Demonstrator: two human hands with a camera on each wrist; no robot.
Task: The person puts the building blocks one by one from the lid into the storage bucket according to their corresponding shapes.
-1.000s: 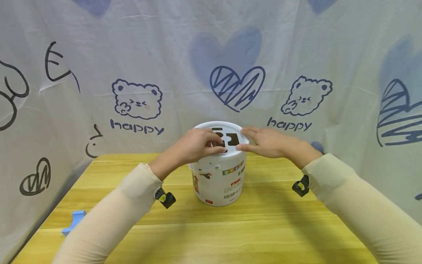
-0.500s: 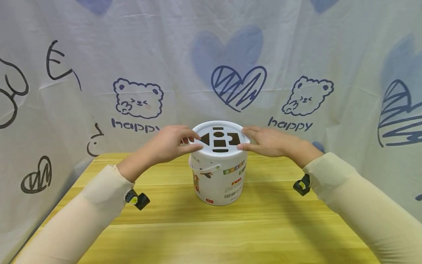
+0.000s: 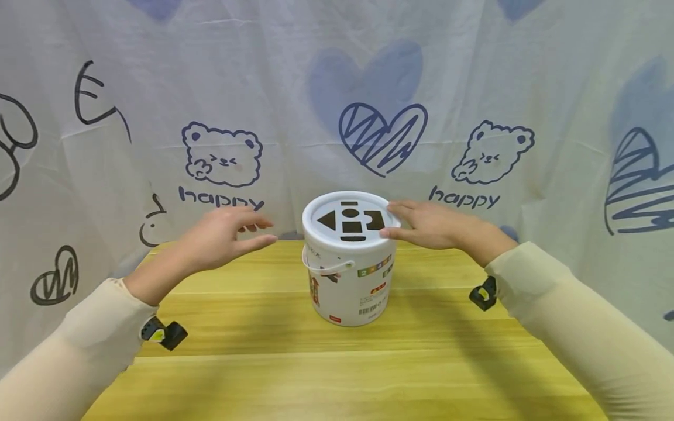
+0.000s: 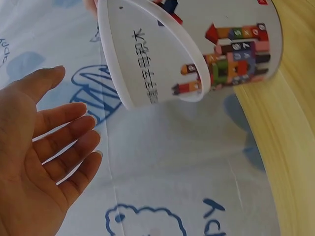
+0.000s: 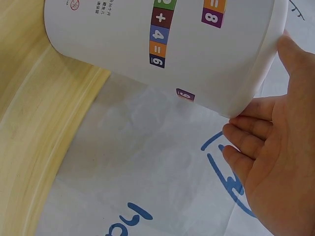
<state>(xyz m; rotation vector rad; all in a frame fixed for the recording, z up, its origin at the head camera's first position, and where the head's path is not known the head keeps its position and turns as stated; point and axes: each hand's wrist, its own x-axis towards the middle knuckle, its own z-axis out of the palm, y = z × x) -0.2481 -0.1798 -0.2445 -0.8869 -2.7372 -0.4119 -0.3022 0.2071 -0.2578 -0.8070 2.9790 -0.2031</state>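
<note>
A white toy-block bucket (image 3: 347,280) stands upright on the wooden table. Its white lid (image 3: 387,219) has dark cutouts: a triangle, a circle, a square and others. A thin white handle (image 4: 199,73) hangs down its side. My left hand (image 3: 223,237) is in the air left of the bucket, apart from it, fingers spread and holding nothing; the left wrist view shows its bare palm (image 4: 34,162). My right hand (image 3: 429,225) rests at the lid's right rim with fingers extended. In the right wrist view the thumb and fingertips touch the rim (image 5: 266,69).
The yellow wooden table (image 3: 337,374) carries the bucket near its back edge. Behind and beside it hangs a pale curtain (image 3: 295,117) with blue hearts and bear drawings. A small black camera sits on each wrist, the left camera (image 3: 165,333) and the right camera (image 3: 483,293).
My left hand has come off the lid and moved left, away from the bucket, uncovering the cutouts. A blue block at the table's left is now hidden behind the left arm. The right hand stays put.
</note>
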